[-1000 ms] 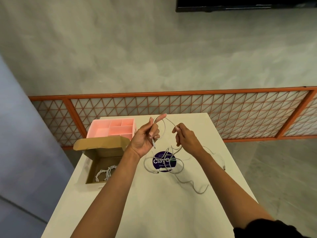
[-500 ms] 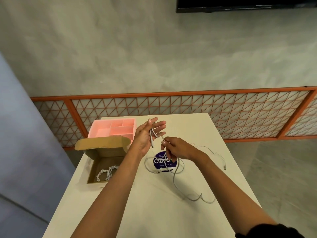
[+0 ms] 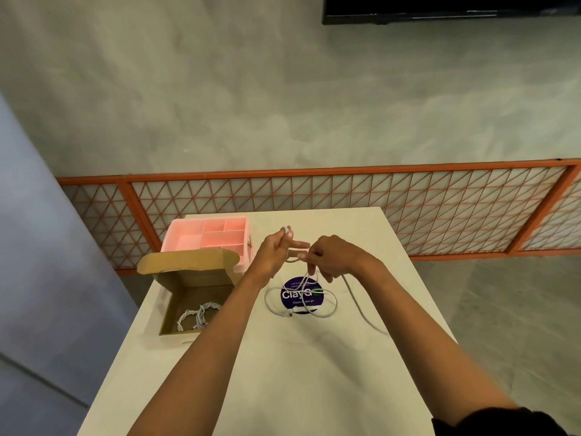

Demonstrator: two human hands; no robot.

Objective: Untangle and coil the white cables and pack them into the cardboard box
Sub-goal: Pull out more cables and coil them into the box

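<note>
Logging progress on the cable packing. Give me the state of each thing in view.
cardboard box: open, flap up.
coiled cables: lying inside the box.
loose cable: partly lifted, rest looped on the table.
left hand: holds a loop of the cable.
right hand: pinches the cable.
pink organizer: lidless, upright.

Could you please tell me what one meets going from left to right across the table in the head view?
Open brown cardboard box, left hand, right hand, trailing strand of the loose white cable. The pink compartmented plastic tray and round purple sticker overlap these, so I omit them.
</note>
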